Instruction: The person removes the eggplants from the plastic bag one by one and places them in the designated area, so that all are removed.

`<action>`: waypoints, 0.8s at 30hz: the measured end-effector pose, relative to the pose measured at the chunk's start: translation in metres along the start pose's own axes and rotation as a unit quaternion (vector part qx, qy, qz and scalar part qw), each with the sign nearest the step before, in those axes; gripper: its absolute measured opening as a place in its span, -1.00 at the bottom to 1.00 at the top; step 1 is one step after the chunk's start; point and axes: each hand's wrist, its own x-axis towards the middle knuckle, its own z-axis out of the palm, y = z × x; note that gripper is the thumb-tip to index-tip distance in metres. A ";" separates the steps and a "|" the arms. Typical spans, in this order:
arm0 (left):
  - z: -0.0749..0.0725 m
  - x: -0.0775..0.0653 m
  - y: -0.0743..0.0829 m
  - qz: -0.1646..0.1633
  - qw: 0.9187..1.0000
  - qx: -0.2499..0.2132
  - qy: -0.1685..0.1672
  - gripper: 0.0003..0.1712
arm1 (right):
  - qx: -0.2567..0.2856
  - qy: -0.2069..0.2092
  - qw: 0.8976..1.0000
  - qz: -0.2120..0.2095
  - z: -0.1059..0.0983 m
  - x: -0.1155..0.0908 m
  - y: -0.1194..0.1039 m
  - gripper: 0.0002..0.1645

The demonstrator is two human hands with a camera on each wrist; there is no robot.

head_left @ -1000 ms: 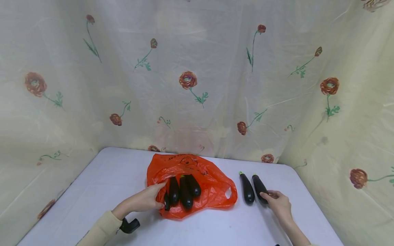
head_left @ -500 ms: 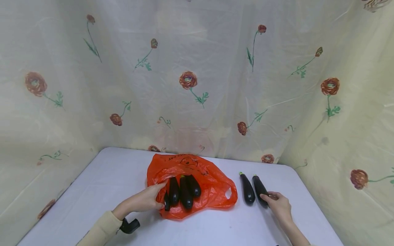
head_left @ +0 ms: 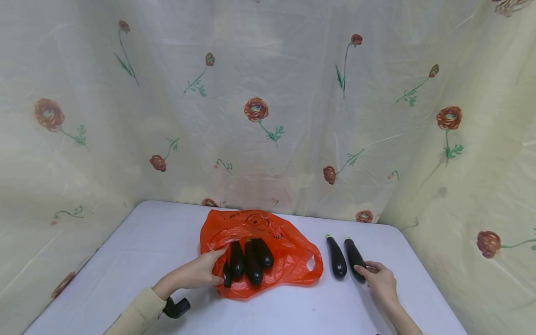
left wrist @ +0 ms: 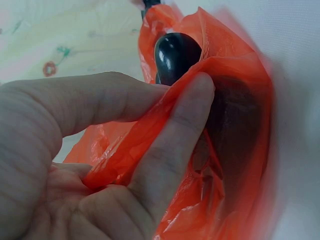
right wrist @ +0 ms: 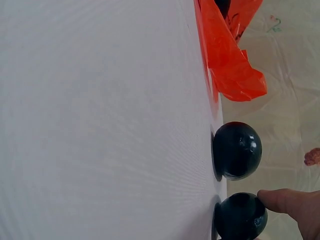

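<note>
An orange-red plastic bag lies on the table with several dark eggplants in its mouth. My left hand pinches the bag's edge on the left; thumb and finger hold the film in the left wrist view. An eggplant shows just beyond them. Over on the right, two more eggplants lie side by side on the table. My right hand grips the lower end of the outer eggplant, its thumb against the skin. The inner eggplant lies untouched beside it.
The white table has rounded far corners. A flower-printed curtain hangs behind it and on both sides. A black device sits below the left wrist.
The right hand and the outer eggplant have shifted very slightly to the right. The left hand, the bag and the eggplants in it look unmoved.
</note>
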 end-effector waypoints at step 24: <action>0.001 -0.001 0.005 -0.048 0.999 0.002 0.005 -0.04 | -0.013 0.007 1.000 -0.002 -0.002 -0.001 0.000 -0.21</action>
